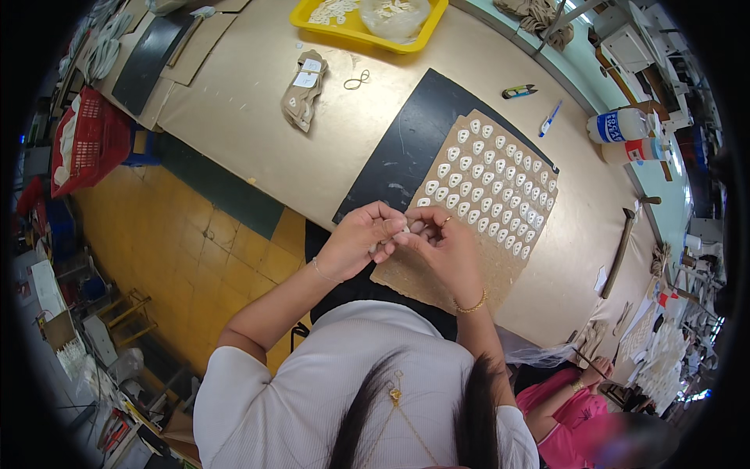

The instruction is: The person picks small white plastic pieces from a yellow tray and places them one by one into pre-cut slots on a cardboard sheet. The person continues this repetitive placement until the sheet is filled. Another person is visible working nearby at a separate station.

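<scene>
My left hand (364, 237) and my right hand (447, 252) meet in front of my chest, over the near left corner of a brown board (426, 273). Between my fingertips is a small whitish piece (405, 229), mostly covered by the fingers. Both hands are closed in a pinch around it. Rows of small white teardrop-shaped pieces (476, 193), each with a dark spot in its middle, lie on the board just beyond my right hand. Part of the board rests on a black mat (391, 160).
A beige bundle with white labels (301, 98), a loose rubber band (356, 80) and a yellow tray (301, 17) of white pieces lie farther off. At right are snips (519, 91), a blue pen (550, 119), bottles (617, 125) and a hammer (619, 254). A person in pink (566, 410) sits nearby.
</scene>
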{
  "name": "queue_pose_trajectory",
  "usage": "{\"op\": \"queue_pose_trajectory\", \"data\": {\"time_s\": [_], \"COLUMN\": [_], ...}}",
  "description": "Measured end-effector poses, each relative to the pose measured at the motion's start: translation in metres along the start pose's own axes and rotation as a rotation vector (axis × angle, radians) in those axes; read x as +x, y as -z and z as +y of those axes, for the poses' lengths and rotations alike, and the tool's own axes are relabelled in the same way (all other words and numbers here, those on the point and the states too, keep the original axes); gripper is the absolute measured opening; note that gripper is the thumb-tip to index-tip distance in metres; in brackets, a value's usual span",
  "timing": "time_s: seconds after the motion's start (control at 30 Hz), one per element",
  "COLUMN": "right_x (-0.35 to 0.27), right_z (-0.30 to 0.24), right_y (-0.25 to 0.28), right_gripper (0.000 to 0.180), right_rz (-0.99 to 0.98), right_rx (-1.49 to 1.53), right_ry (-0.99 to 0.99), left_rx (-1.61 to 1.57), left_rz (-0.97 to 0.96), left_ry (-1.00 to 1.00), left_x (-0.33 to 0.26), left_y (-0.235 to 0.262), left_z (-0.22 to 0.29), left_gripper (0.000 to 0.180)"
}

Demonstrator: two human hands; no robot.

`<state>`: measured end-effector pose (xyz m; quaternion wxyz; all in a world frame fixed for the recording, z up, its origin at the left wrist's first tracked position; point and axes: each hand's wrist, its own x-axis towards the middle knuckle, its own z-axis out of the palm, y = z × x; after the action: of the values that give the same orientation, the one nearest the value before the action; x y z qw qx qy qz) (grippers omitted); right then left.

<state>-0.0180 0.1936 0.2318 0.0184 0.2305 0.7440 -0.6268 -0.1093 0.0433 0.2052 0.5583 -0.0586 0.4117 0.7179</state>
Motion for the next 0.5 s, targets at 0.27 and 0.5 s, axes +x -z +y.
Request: {"op": "queue_pose_trajectory", "data": {"time_s": [0.27,0.5], "right_x": [-0.018,-0.028], "right_z": [-0.001,0.031], "right_y": [0.007,0.026], "right_gripper": [0.015,0.019], "right_rz": [-0.042,0.116], "right_rx": [-0.072,0.120], "right_ry": [0.086,-0.051], "left_rx": [0.009,-0.001], "left_rz": [-0.052,0.018], "left_ry": [0.090,0.100], "left_x": [-0.003,-0.002], "left_y": [0.001,0.001], "left_z": [-0.013,-0.013], "left_gripper": [0.016,0.019]}}
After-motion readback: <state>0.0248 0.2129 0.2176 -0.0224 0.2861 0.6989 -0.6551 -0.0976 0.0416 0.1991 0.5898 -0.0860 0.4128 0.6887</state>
